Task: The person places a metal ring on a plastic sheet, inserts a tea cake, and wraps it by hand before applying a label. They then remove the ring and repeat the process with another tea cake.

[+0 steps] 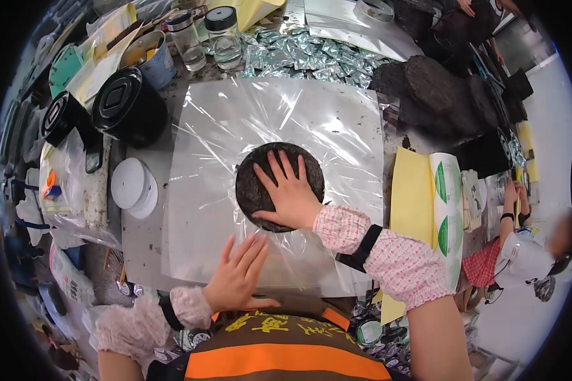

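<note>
A dark, round pressed cake point(248, 190), which looks like compressed tea, lies flat near the middle of a clear plastic film point(210, 159). Creases in the film spread outward from around the cake. My right hand point(289, 193) rests flat on top of it with fingers spread, covering much of its right side. Close to the film's near edge is my left hand point(238, 276), its fingers stretched out and holding nothing. It is nearest the cake's lower left edge, apart from it.
Black lidded containers point(130, 108) and white round papers point(133, 187) are on the left. Two glass jars point(224, 44) stand before many small foil packets point(299, 54). More dark cakes point(429, 86) are stacked at back right, with yellow paper point(408, 197) below. A co-worker point(521, 254) is at far right.
</note>
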The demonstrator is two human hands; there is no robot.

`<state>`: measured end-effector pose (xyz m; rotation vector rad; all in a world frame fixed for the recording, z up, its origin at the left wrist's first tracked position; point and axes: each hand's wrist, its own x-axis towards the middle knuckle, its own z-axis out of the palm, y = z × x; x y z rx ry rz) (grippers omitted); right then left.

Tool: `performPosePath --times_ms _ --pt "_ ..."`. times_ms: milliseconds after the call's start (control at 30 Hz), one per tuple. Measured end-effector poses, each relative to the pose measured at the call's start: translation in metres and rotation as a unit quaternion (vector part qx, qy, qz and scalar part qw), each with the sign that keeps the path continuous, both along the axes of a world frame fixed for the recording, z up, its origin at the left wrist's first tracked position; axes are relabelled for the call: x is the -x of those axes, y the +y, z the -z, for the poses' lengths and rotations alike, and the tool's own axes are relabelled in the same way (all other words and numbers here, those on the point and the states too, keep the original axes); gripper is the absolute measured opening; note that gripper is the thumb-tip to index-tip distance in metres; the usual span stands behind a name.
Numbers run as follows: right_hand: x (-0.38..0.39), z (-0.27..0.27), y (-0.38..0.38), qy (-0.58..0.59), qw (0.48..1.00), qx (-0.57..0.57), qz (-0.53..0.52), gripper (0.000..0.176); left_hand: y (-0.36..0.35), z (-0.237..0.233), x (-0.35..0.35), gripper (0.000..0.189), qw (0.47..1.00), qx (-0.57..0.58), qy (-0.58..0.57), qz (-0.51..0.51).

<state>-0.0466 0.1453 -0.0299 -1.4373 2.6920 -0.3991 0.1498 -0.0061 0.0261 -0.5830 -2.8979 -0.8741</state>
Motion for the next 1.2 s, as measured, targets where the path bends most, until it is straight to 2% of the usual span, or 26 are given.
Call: performPosePath --times_ms 67,167,233,300,367,400,433,500,600,633,667,700,733,800,833,867,900,1000,1067,1133,1200 --pt "-0.001 -0.002 -0.001 0.008 1.0 -0.012 -0.008 0.101 -0.017 0.052 -0.044 0.061 0.978 0.192 0.085 0.003" --pt "-0.002 -0.001 -0.002 0.024 1.0 -0.006 -0.004 0.101 -0.036 -0.009 -0.025 0.058 0.941 0.26 0.208 -0.057" --pt "-0.006 0.0 0.001 0.024 1.0 -0.008 0.0 0.1 -0.028 -0.026 -0.058 0.039 0.925 0.299 0.198 0.131" --pt "-0.004 -0.001 -0.001 0.034 0.999 -0.003 0.001 0.1 -0.026 -0.018 -0.069 0.035 0.943 0.197 0.135 0.232" --pt "-0.004 -0.002 -0.003 0.032 0.999 -0.007 0.005 0.1 -0.036 0.023 -0.063 0.046 0.965 -0.05 0.009 0.257" --pt "-0.007 -0.002 -0.002 0.028 0.999 -0.008 0.012 0.1 -0.038 0.034 -0.052 0.056 0.994 -0.035 -0.052 0.09" --pt "-0.011 -0.004 -0.004 0.023 0.999 -0.003 0.023 0.1 -0.044 0.041 -0.033 0.066 0.991 -0.018 -0.107 -0.078" --pt "-0.018 -0.004 -0.007 0.016 0.999 0.006 0.046 0.099 -0.058 0.035 0.023 0.087 0.976 0.119 0.131 -0.128" --pt "-0.025 -0.004 -0.013 0.026 0.996 -0.045 0.072 0.094 -0.024 0.04 0.073 0.096 0.937 0.308 0.167 -0.004" --pt "-0.022 0.003 -0.015 0.034 0.994 0.063 0.088 0.077 -0.011 0.039 0.076 0.095 0.966 0.21 0.149 -0.018" --pt "-0.017 0.008 -0.001 -0.077 0.985 0.135 0.082 0.065 0.002 0.038 0.075 0.093 0.985 0.111 0.128 -0.027" --pt "-0.014 -0.002 0.019 -0.187 0.958 0.205 0.074 0.054 0.008 0.037 0.077 0.092 0.994 0.012 0.104 -0.035" --pt "-0.026 -0.044 0.032 -0.132 0.928 0.3 0.176 0.039 0.006 0.034 0.081 0.088 0.995 0.014 0.091 -0.036" --pt "-0.039 -0.066 0.081 0.113 0.901 0.263 0.325 0.053 0.006 0.031 0.078 0.082 0.998 0.015 0.051 -0.043" --pt "-0.044 -0.054 0.108 0.108 0.853 0.303 0.41 0.05 0.009 0.035 0.08 0.063 0.995 -0.01 0.075 -0.062" --pt "-0.054 -0.037 0.137 -0.079 0.792 0.389 0.465 0.044 0.008 0.042 0.08 0.057 0.995 -0.018 0.073 -0.071" --pt "-0.059 -0.04 0.144 -0.259 0.687 0.459 0.5 0.038 0.006 0.049 0.081 0.051 0.994 -0.024 0.073 -0.076" --pt "-0.075 -0.061 0.152 -0.504 0.655 0.361 0.432 0.026 0.015 0.057 0.088 0.034 0.989 -0.037 0.064 -0.131" --pt "-0.047 -0.073 0.159 -0.368 0.565 0.593 0.44 0.015 0.026 0.051 0.084 0.029 0.976 -0.065 0.046 -0.201" --pt "-0.046 -0.027 0.177 -0.311 0.617 0.552 0.466 0.02 0.035 0.04 0.091 0.03 0.952 -0.116 0.037 -0.28" --pt "-0.076 -0.012 0.143 -0.461 0.627 0.451 0.436 0.049 0.038 0.034 0.098 0.035 0.953 -0.096 0.051 -0.283"
